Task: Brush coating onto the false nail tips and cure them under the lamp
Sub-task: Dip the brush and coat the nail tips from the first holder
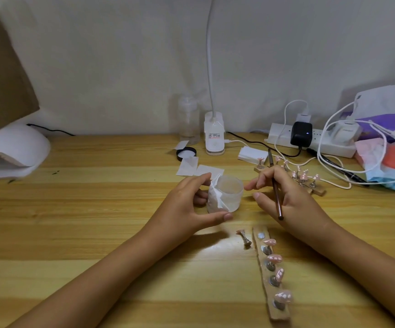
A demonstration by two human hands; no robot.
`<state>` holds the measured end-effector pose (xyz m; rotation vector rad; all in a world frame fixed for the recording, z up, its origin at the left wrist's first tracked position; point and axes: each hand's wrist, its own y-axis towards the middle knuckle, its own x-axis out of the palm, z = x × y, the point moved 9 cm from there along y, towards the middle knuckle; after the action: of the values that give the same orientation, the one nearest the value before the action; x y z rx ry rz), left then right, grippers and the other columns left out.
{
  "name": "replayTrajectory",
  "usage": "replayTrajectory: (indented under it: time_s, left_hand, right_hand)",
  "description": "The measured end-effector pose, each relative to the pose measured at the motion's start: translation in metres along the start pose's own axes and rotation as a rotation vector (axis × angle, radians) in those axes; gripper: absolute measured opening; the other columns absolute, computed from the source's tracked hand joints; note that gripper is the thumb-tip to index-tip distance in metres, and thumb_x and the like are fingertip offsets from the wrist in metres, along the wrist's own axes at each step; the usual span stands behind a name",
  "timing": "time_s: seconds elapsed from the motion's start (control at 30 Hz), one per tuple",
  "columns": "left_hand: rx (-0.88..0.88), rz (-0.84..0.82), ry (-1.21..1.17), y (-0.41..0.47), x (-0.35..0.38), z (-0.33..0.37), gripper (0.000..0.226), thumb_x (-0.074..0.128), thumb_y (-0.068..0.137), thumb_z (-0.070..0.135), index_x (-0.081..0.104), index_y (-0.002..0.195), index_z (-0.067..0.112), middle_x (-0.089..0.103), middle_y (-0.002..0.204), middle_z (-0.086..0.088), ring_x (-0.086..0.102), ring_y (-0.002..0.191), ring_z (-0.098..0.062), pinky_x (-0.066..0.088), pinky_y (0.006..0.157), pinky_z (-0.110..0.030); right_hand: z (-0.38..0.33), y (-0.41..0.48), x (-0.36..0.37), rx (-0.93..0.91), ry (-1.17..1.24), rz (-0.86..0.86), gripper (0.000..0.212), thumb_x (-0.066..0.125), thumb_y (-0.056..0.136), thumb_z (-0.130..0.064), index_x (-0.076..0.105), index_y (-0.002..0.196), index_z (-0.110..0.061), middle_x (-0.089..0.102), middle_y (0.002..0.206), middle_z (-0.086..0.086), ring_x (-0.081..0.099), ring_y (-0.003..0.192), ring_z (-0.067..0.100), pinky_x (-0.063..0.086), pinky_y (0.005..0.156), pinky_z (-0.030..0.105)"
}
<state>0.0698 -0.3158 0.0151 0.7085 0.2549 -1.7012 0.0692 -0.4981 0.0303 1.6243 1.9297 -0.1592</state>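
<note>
R grip (288, 197) clamps the brush (278, 202); L grip (187, 204) curls round the jar (227, 192) between them. The nail tips (274, 258) on their strip (277, 314) lie just on the wrist side of R grip. The strip's long axis runs toward the person, so R grip is nearer.

Two arms in view, person's own. Left forearm (102, 275) and right forearm (369, 263) are bare from the frame edge to the wrist, smooth and slim. Left hand (187, 209) is bare, with slender fingers and short rounded nails; left thumbnail (227, 217) looks natural, with a slight sheen. Right hand (293, 197) is the same: bare, slender fingers, nails trimmed short; right thumbnail (257, 195) is plain. Faint crease at the right wrist (325, 224). Clothing above the forearms is out of frame, can't tell.
</note>
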Motion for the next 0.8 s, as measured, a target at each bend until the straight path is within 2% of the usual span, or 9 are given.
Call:
replayTrajectory:
  time_s: [0.17, 0.27, 0.33, 0.37, 0.43, 0.53, 0.63, 0.7, 0.8]
  left_hand:
    - [-0.054, 0.003, -0.087, -0.002, -0.001, -0.007, 0.081, 0.083, 0.073, 0.033, 0.042, 0.143, 0.031, 0.053, 0.122, 0.021, 0.056, 0.099, 0.010, 0.045, 0.083, -0.004]
    - [-0.083, 0.014, -0.163, -0.002, -0.003, -0.010, 0.064, 0.077, 0.081, 0.029, 0.048, 0.137, 0.036, 0.061, 0.121, 0.018, 0.064, 0.091, 0.005, 0.047, 0.077, -0.007]
    - [-0.107, 0.035, -0.198, -0.002, -0.007, -0.010, 0.054, 0.074, 0.084, 0.032, 0.052, 0.133, 0.038, 0.061, 0.120, 0.024, 0.062, 0.074, 0.002, 0.048, 0.072, -0.009]
    - [-0.124, 0.035, -0.218, -0.002, -0.008, -0.011, 0.052, 0.072, 0.084, 0.036, 0.054, 0.132, 0.039, 0.060, 0.120, 0.027, 0.061, 0.074, -0.002, 0.049, 0.073, -0.010]
    - [-0.138, 0.014, -0.251, -0.002, -0.008, -0.011, 0.049, 0.066, 0.080, 0.041, 0.059, 0.129, 0.038, 0.065, 0.117, 0.025, 0.065, 0.087, -0.008, 0.051, 0.079, -0.014]
    - [-0.127, 0.014, -0.319, 0.000, -0.009, -0.007, 0.024, 0.058, 0.095, 0.025, 0.068, 0.112, 0.039, 0.072, 0.107, 0.022, 0.065, 0.098, 0.003, 0.048, 0.083, -0.011]
    - [-0.198, 0.074, -0.387, 0.001, -0.012, -0.014, 0.034, 0.043, 0.103, 0.018, 0.072, 0.100, 0.035, 0.074, 0.103, 0.017, 0.066, 0.102, -0.002, 0.049, 0.099, -0.028]
    - [-0.230, 0.111, -0.423, 0.001, -0.015, -0.018, 0.036, 0.040, 0.104, 0.019, 0.073, 0.097, 0.034, 0.075, 0.102, 0.011, 0.067, 0.103, -0.009, 0.047, 0.103, -0.037]
    - [-0.250, 0.139, -0.482, 0.002, -0.017, -0.021, 0.035, 0.043, 0.102, 0.015, 0.074, 0.098, 0.032, 0.076, 0.102, 0.007, 0.068, 0.103, -0.012, 0.048, 0.103, -0.039]
  right_hand:
    - [0.000, 0.002, 0.002, -0.012, 0.000, -0.015, 0.022, 0.066, 0.089, -0.012, 0.048, 0.094, -0.022, 0.068, 0.104, -0.019, 0.062, 0.105, -0.001, 0.048, 0.086, 0.013]
    - [-0.001, 0.002, 0.005, -0.025, -0.007, -0.034, 0.024, 0.069, 0.086, -0.015, 0.047, 0.095, -0.022, 0.068, 0.105, -0.019, 0.062, 0.105, 0.000, 0.049, 0.090, 0.021]
    - [-0.001, 0.001, 0.005, -0.024, -0.004, -0.041, 0.026, 0.070, 0.086, -0.016, 0.047, 0.095, -0.023, 0.068, 0.105, -0.016, 0.063, 0.105, 0.002, 0.048, 0.092, 0.026]
    - [-0.001, 0.001, 0.005, -0.024, -0.002, -0.040, 0.027, 0.071, 0.086, -0.016, 0.047, 0.095, -0.023, 0.069, 0.105, -0.014, 0.063, 0.105, 0.002, 0.048, 0.093, 0.027]
    - [-0.001, 0.001, 0.005, -0.019, -0.003, -0.034, 0.030, 0.073, 0.084, -0.018, 0.047, 0.096, -0.024, 0.069, 0.105, -0.011, 0.063, 0.105, 0.003, 0.048, 0.094, 0.027]
    - [-0.007, 0.000, 0.003, -0.030, -0.045, 0.008, 0.040, 0.075, 0.076, -0.040, 0.045, 0.097, -0.026, 0.065, 0.108, -0.014, 0.058, 0.108, 0.000, 0.045, 0.093, 0.018]
    - [-0.014, 0.002, 0.007, -0.032, -0.099, -0.009, 0.052, 0.068, 0.066, -0.057, 0.037, 0.093, -0.026, 0.059, 0.117, -0.021, 0.051, 0.116, -0.010, 0.037, 0.094, 0.008]
    - [-0.014, 0.007, 0.013, -0.023, -0.118, -0.041, 0.051, 0.073, 0.070, -0.051, 0.035, 0.093, -0.025, 0.057, 0.118, -0.023, 0.049, 0.115, -0.012, 0.036, 0.091, 0.003]
    - [-0.013, 0.010, 0.019, -0.021, -0.132, -0.057, 0.048, 0.078, 0.077, -0.035, 0.035, 0.095, -0.024, 0.057, 0.117, -0.019, 0.050, 0.113, -0.011, 0.040, 0.091, 0.008]
